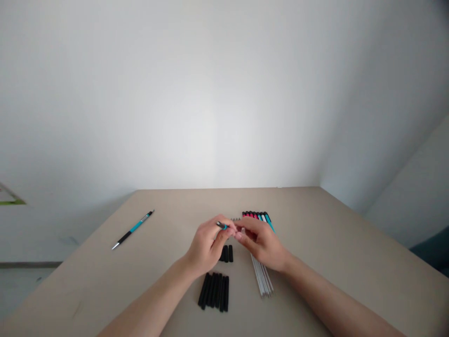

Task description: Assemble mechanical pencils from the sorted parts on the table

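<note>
My left hand [209, 244] is closed around a pen barrel [221, 225], whose black and turquoise end pokes out above the thumb. The fingertips of my right hand [262, 239] are pinched together and meet those of the left at the barrel's other end. Whatever small part they grip there is hidden. Under my right hand lie several thin white ink refills [262, 277] side by side. Beyond it is a row of pen barrels [257, 215] in pink, turquoise and white with black ends. Small grey pieces [235, 219] show just behind my fingertips.
Several black grip sleeves [213, 291] lie in a row nearest me, with shorter black pieces [228, 253] above them, partly covered by my left hand. An assembled turquoise and black pen [133, 229] lies at the table's left. White walls [210, 93] border the beige table [336, 248].
</note>
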Motion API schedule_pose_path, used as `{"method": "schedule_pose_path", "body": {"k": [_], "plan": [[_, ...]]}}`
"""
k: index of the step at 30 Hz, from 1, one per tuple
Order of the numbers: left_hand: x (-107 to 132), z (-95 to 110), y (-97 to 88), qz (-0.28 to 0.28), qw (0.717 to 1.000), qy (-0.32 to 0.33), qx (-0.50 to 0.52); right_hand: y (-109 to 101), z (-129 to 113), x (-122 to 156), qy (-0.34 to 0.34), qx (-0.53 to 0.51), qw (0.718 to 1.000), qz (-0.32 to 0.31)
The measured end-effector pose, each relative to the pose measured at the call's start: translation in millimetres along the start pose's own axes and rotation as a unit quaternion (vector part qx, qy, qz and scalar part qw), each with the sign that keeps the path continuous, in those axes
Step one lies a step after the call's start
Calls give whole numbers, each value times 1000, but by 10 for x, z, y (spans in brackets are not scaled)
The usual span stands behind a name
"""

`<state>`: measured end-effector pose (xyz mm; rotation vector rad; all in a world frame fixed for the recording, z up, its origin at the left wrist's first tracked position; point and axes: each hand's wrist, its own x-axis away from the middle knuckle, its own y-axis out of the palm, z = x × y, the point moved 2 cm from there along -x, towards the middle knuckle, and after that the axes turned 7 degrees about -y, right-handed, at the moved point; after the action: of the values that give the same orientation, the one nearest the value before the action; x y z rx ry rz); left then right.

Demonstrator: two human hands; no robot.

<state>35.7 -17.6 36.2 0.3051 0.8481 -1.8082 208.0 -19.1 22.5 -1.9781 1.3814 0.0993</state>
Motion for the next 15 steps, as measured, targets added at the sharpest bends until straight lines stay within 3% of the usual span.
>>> {"method": "schedule_pose_path", "body": {"k": [2,4,8,11,15], "plan": [[3,9,-39,-4,995,46,-92,-30,6,-5,42,-61,997,28],[-11,-5,-79,-26,976,86,-196,-19,38,0,118,-191,974,2],[-41,-35,-109,-78,933,136,-324,66,53,47,234,-402,875,-136],[-41,-15,-102,-107,914,166,-356,77,30,83,248,-449,835,-199],[-56,29,-153,-73,906,168,-380,41,53,111,262,-453,826,-210]]}}
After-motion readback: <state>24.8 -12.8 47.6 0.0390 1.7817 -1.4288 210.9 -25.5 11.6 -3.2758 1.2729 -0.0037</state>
